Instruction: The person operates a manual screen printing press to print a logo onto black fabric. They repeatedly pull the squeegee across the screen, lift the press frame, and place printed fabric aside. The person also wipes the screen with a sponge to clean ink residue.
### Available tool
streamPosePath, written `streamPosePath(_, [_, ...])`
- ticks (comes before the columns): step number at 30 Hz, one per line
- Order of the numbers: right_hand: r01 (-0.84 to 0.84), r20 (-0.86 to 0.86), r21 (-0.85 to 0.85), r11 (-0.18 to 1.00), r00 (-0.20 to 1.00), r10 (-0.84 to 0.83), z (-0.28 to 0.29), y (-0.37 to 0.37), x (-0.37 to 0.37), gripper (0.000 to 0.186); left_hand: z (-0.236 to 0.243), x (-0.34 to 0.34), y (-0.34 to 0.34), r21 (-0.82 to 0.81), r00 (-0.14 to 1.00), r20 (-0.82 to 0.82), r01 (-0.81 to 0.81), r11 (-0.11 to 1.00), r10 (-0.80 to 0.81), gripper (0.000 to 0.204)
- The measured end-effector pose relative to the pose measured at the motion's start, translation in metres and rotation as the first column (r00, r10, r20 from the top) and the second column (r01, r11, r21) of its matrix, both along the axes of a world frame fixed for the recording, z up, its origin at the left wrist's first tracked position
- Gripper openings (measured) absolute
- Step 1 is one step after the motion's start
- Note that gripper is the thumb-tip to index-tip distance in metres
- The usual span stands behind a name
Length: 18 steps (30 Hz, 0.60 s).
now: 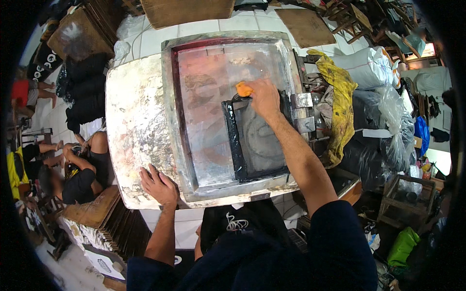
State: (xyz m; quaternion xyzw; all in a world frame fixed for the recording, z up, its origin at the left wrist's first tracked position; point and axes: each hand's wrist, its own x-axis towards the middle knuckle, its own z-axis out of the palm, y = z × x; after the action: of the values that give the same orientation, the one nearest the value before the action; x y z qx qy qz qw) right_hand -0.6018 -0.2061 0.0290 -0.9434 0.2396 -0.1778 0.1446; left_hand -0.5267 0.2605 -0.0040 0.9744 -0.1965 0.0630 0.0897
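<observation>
My right hand (265, 99) is closed on a small orange sponge-like piece (243, 89); cloth or sponge, I cannot tell. It is over the mesh of a screen-printing frame (167, 92), just above a dark rectangular area bordered by thick, wet-looking black ink (235, 145). Part of that area is hidden by my forearm. Reddish and grey stains spread over the rest of the mesh (204, 126). To the left, my left hand (160, 186) lies with fingers spread on a paint-crusted white board (138, 121) beside the frame, holding nothing.
Metal hinge clamps (304, 111) hold the frame's right side. A stained yellow cloth (342, 106) hangs beyond them. Seated at the left is another person (80, 177), near a stack of brown boards (104, 213). Plastic-wrapped bundles (374, 140) crowd the right.
</observation>
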Motion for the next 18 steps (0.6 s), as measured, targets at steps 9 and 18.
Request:
streamPosePath(9, [0.247,0.017,0.282,0.927,0.965,-0.262,0.005,0.041,-0.010,0.032,0.004,0.003,-0.003,0.017,0.999,-0.053,0.008,1.000,-0.007,0.053])
streamPosePath(18, [0.304,0.033,0.236,0.923,0.947,-0.320,-0.015,0.021,-0.002,0.025,0.000,0.003,0.000,0.028,0.997,-0.076,0.013,1.000,-0.011,0.055])
